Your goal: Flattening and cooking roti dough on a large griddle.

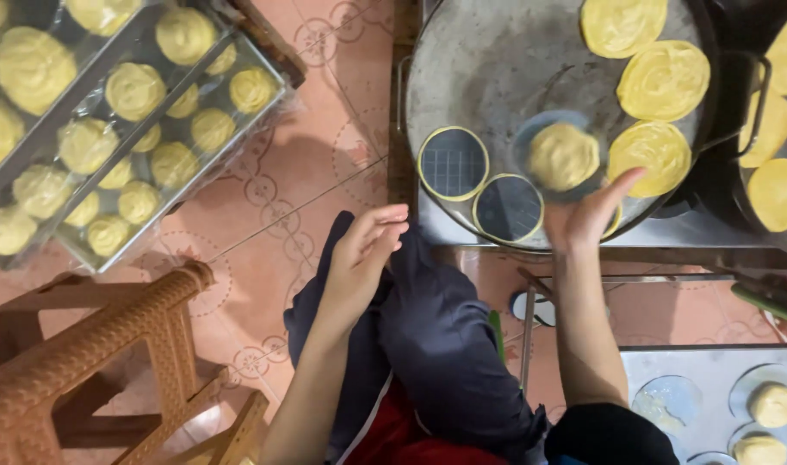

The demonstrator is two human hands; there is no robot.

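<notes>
A large round grey griddle (497,69) lies ahead of me. On it rest several flat yellow spiral dough discs (663,80) and two round clear plastic sheets with yellow rims (453,163). A thicker yellow dough piece (563,156) on a round clear sheet sits near the griddle's front edge. My right hand (590,213) is at the griddle's front rim, fingers spread, just right of that piece and holding nothing. My left hand (365,245) hovers above my lap with fingers together and slightly curled, empty.
Metal trays (118,52) of several yellow dough balls sit on the tiled floor at the left. A brown plastic stool (92,344) stands at the lower left. A second dark pan (777,129) with flat discs is at the right. A steel tray (712,379) with dough balls lies at lower right.
</notes>
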